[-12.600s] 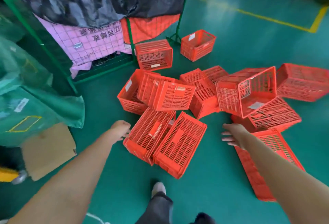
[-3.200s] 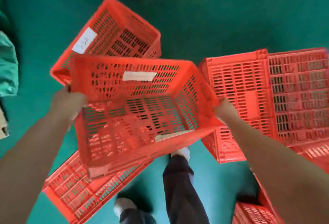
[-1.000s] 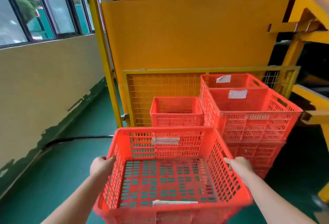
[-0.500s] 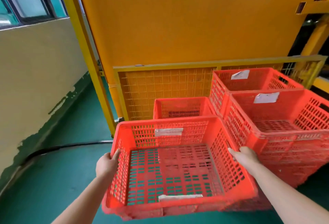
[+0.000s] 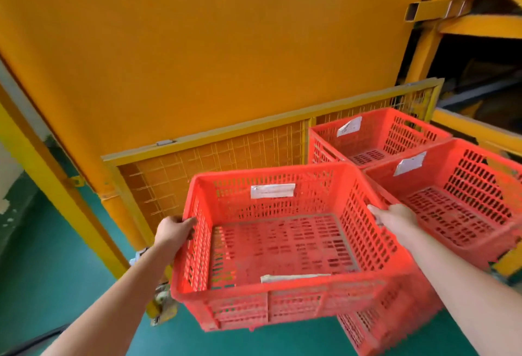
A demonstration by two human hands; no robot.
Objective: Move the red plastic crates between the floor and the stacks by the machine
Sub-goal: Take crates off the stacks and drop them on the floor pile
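- Two bare hands carry one red crate (image 5: 282, 242) at the middle of the view. Its open top faces up, its long axis runs from 9 to 3 o'clock, and one labelled long wall is turned to 12 o'clock, toward the yellow machine panel (image 5: 197, 44).
- Left hand (image 5: 173, 231) grips the short end wall at 9 o'clock, fingers curled round its rim.
- Right hand (image 5: 394, 218) grips the short end wall at 3 o'clock, fingers curled on its rim.
- At 2 o'clock stand two stacks. The near stack crate (image 5: 463, 208) is just beside the held crate's right end, and the far stack crate (image 5: 378, 135) is behind it by the mesh guard (image 5: 211, 163).
- More red lattice (image 5: 367, 327) shows under the held crate's corner at 5 o'clock; the crate perhaps rests on it, but the view does not settle that.
- Green floor (image 5: 42, 271) lies at 8 o'clock.
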